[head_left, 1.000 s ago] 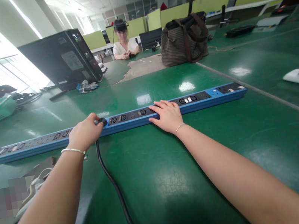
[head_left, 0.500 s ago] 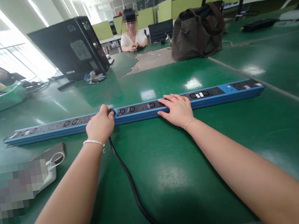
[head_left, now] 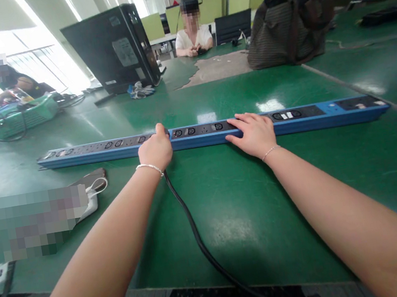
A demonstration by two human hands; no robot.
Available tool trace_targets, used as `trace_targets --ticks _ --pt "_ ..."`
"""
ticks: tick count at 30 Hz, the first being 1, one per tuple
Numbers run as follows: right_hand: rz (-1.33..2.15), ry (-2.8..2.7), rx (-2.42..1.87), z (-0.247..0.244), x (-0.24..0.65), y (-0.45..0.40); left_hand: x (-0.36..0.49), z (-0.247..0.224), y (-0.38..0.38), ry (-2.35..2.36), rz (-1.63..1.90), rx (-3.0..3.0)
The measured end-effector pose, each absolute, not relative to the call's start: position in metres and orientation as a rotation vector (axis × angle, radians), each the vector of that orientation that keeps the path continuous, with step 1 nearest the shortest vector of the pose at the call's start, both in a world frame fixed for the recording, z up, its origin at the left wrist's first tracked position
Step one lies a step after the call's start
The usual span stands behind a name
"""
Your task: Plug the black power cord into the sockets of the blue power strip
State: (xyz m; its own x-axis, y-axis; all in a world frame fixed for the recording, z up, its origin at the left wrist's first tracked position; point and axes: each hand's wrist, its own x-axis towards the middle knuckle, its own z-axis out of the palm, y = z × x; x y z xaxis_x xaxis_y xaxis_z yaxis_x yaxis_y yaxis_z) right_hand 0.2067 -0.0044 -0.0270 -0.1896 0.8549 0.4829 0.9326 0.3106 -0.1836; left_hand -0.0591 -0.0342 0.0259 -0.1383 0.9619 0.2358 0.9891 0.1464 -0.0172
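Observation:
A long blue power strip with black socket panels lies across the green table. My left hand is closed around the end of a black cable at the strip's middle; the plug itself is hidden by the fingers. From there the cable runs down over the table's front edge. Further right, my right hand rests on the strip with its fingers spread, thumb on the front side and fingertips on the top face.
Behind the strip stand a black computer case, gloves, a brown bag and a green basket. A partly blurred object lies front left. Two people sit beyond the table.
The view has shifted, so the strip and both hands appear further right and slightly higher. Both hands keep their places on the strip. More of the table's front edge shows.

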Motion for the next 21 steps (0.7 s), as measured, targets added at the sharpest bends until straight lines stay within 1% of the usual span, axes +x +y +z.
trace_targets --ticks 9,21 --pt "-0.198 -2.068 -1.574 -0.026 0.206 -0.005 -0.065 0.050 -0.016 -2.246 -0.011 -2.040" --pt "-0.180 -2.044 -1.583 -0.024 0.204 -0.008 -0.064 0.032 -0.029 -2.268 -0.249 -1.954"
